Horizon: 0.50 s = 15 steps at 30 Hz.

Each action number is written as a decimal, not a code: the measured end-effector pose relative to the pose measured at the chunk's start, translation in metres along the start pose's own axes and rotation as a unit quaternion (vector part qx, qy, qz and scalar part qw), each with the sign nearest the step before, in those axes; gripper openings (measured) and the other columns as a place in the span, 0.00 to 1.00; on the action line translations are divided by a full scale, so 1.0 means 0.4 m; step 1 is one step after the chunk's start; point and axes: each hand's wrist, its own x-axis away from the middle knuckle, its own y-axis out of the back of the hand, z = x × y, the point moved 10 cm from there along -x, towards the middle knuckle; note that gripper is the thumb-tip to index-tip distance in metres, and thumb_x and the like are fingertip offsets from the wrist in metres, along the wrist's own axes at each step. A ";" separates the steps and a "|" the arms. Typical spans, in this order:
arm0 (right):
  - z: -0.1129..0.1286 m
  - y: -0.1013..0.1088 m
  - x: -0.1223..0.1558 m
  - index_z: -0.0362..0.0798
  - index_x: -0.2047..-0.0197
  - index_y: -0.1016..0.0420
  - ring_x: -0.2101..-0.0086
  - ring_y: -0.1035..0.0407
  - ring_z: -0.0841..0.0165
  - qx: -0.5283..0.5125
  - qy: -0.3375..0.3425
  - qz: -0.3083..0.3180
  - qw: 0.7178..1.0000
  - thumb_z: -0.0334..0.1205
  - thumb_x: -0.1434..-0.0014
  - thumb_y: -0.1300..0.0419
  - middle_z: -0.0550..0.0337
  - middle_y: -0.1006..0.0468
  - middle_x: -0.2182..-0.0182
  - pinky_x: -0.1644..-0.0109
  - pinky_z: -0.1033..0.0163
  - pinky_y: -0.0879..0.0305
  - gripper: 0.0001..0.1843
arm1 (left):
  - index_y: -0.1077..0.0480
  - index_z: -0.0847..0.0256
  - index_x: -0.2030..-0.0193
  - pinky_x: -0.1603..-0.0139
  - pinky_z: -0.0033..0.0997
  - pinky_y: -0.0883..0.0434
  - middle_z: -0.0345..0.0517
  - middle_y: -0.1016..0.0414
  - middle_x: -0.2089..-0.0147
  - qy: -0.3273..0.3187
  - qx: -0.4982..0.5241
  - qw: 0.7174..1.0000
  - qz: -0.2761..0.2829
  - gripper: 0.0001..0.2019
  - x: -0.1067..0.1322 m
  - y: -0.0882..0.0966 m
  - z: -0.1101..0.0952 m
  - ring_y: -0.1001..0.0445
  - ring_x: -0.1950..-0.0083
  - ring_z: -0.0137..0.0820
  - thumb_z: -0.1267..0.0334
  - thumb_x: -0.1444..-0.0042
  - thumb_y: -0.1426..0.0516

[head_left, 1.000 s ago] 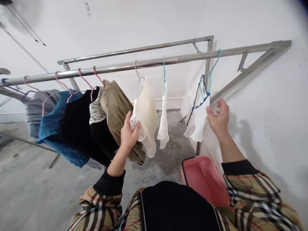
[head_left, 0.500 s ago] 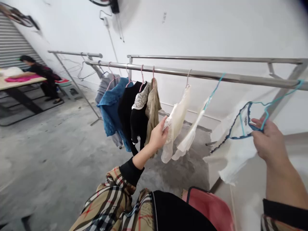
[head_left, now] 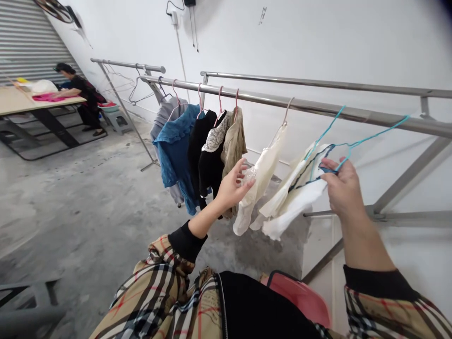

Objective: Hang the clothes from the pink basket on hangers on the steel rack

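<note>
At the cream garment (head_left: pixel 264 165) with a lacy patch, my left hand (head_left: pixel 235 186) has its fingers spread and thumb apart; whether it touches the cloth I cannot tell. To the right, my right hand (head_left: pixel 344 186) pinches the dark-trimmed shoulder of a white garment (head_left: pixel 300 202), along with part of its teal hanger (head_left: pixel 367 137). This hanger hooks over the metal rail (head_left: pixel 261 98). Between the two hands, another pale garment (head_left: pixel 287 190) hangs on a second teal hanger (head_left: pixel 325 132), partly overlapping the trimmed one.
Further left on the rail hang a beige garment (head_left: pixel 233 141), black ones with a lacy collar (head_left: pixel 216 134), and a blue one (head_left: pixel 180 146). A red seat (head_left: pixel 300 294) stands below me. Far left, a person (head_left: pixel 83 94) sits at a table (head_left: pixel 21 101) with pink cloth.
My right hand has moved left along the rail with the trimmed white garment and its hanger, close to the other pale garment. The fingers of my left hand have spread. The view has shifted.
</note>
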 end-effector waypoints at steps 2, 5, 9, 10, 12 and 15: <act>0.016 -0.026 -0.001 0.47 0.43 0.45 0.48 0.30 0.62 -0.002 0.009 -0.003 1.000 0.35 0.57 0.44 0.44 0.27 0.46 0.45 0.53 0.33 0.35 | 0.48 0.56 0.28 0.53 0.38 0.28 0.59 0.31 0.38 0.010 0.024 1.000 0.008 0.40 -0.027 -0.004 0.000 0.26 0.53 0.35 0.50 0.44 0.38; 0.035 -0.056 -0.006 0.50 0.46 0.43 0.50 0.28 0.63 0.002 0.032 -0.004 0.999 0.35 0.55 0.45 0.49 0.25 0.49 0.50 0.56 0.29 0.30 | 0.48 0.57 0.28 0.45 0.43 0.30 0.60 0.34 0.35 0.021 0.062 0.997 0.040 0.39 -0.072 -0.036 0.003 0.27 0.47 0.39 0.50 0.43 0.39; 0.034 -0.069 -0.015 0.52 0.47 0.42 0.52 0.28 0.64 -0.002 0.050 -0.013 0.999 0.35 0.53 0.46 0.50 0.25 0.48 0.54 0.57 0.27 0.27 | 0.46 0.57 0.29 0.35 0.48 0.36 0.59 0.38 0.31 0.034 0.114 0.989 0.090 0.35 -0.121 -0.098 0.008 0.36 0.33 0.45 0.53 0.41 0.40; 0.031 -0.065 -0.015 0.52 0.47 0.41 0.52 0.28 0.63 -0.002 0.051 -0.017 0.999 0.34 0.53 0.46 0.51 0.25 0.48 0.53 0.56 0.28 0.28 | 0.46 0.58 0.29 0.33 0.48 0.38 0.59 0.40 0.30 0.033 0.121 0.987 0.099 0.35 -0.129 -0.110 0.008 0.38 0.31 0.45 0.55 0.41 0.41; 0.025 -0.052 -0.012 0.51 0.47 0.38 0.50 0.28 0.62 -0.002 0.053 -0.019 0.998 0.33 0.55 0.46 0.51 0.25 0.48 0.48 0.53 0.29 0.29 | 0.47 0.60 0.29 0.30 0.47 0.42 0.59 0.41 0.29 0.019 0.126 0.985 0.115 0.35 -0.142 -0.127 0.000 0.41 0.29 0.44 0.58 0.41 0.41; 0.021 -0.027 -0.002 0.48 0.47 0.33 0.45 0.30 0.60 -0.006 0.067 -0.013 0.998 0.32 0.58 0.46 0.50 0.25 0.47 0.41 0.49 0.35 0.31 | 0.47 0.63 0.29 0.28 0.45 0.46 0.59 0.43 0.29 -0.009 0.117 0.984 0.136 0.35 -0.151 -0.141 -0.012 0.44 0.28 0.41 0.64 0.42 0.42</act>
